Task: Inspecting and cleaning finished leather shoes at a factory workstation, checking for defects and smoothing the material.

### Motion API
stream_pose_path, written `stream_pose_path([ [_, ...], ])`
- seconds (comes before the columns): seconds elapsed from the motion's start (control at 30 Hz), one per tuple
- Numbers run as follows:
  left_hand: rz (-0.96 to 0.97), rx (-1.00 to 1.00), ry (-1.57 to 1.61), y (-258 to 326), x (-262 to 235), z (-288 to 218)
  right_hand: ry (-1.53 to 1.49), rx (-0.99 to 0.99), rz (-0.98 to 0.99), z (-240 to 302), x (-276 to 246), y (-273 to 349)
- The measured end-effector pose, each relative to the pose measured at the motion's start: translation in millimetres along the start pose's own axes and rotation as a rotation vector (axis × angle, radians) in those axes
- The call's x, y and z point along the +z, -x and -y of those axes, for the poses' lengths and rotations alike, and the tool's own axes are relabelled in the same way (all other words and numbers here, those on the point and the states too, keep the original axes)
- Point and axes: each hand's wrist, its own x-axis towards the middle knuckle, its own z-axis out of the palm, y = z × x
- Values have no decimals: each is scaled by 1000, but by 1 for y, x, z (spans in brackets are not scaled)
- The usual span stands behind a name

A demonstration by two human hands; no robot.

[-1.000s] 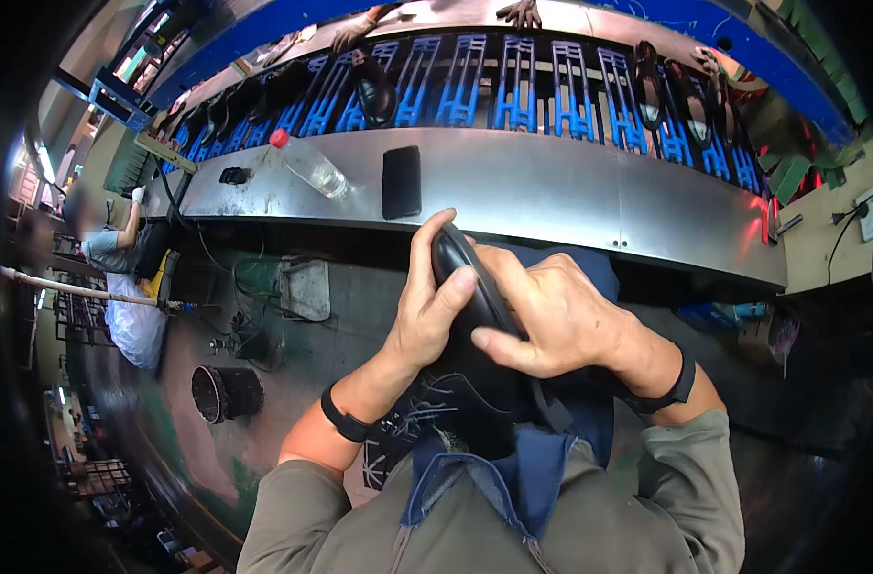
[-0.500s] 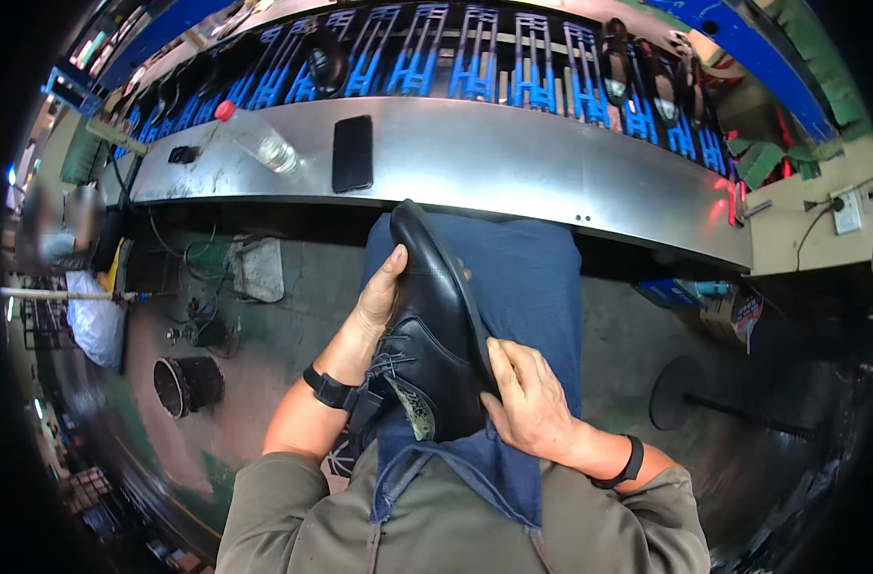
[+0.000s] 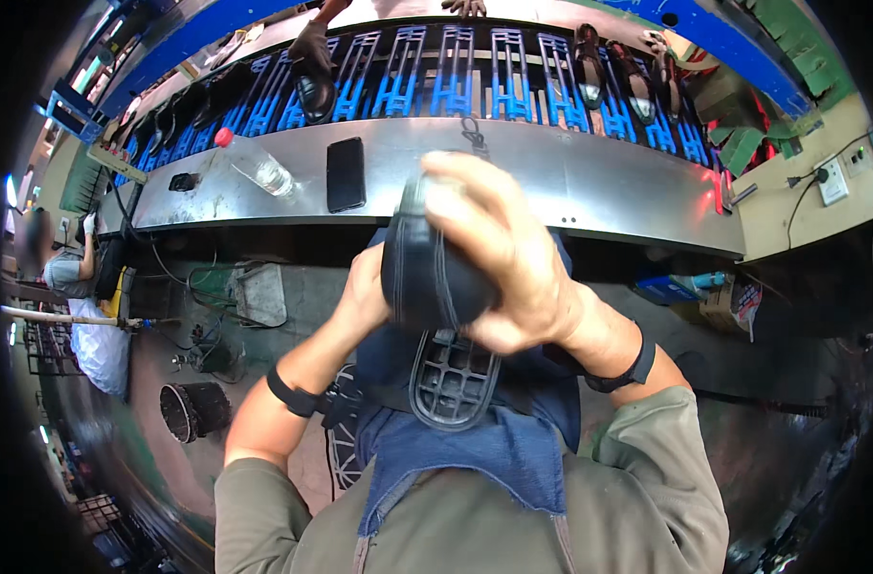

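Note:
I hold a black shoe [image 3: 427, 277] close in front of me, above my blue apron [image 3: 475, 450]. Its toe points toward the camera and the ribbed heel part of the sole [image 3: 448, 378] faces me. My right hand [image 3: 499, 253] wraps over the top and right side of the shoe. My left hand [image 3: 365, 292] grips it from the left, partly hidden behind it. Both wrists wear black bands.
A metal workbench [image 3: 570, 172] runs across ahead, with a black phone [image 3: 345, 174], a clear bottle with red cap [image 3: 255, 165] and a small dark object [image 3: 181, 181]. Behind it blue racks [image 3: 456, 81] carry dark shoes [image 3: 314, 91]. Another person [image 3: 68, 268] is at far left.
The shoe has turned from lying lengthwise on my lap to toe-up toward the camera, showing its sole. My right hand moved from beneath it to over its top.

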Motion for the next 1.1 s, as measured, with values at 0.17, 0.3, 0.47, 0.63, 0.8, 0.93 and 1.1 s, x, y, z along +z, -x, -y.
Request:
stream_pose_path([
  [0.17, 123, 1009, -1715, 19, 19, 61, -406, 851, -10, -53, 16, 59],
  [0.3, -102, 659, -1546, 5, -17, 85, -469, 1138, 142, -97, 33, 126],
  [0.47, 242, 986, -1886, -19, -13, 63, 157, 908, 450, -120, 4, 120],
  [0.63, -219, 798, -1965, -42, 2, 42, -245, 1009, 67, -93, -20, 121],
  [0.8, -408, 595, -1707, -66, -6, 22, -21, 1045, 62, -88, 9, 109],
  [0.93, -410, 551, -1671, -73, -5, 11, -103, 1088, 15, -98, 9, 109],
  [1.1, -322, 441, -1954, -85, 8, -10, -100, 1129, 12, -112, 7, 110],
])
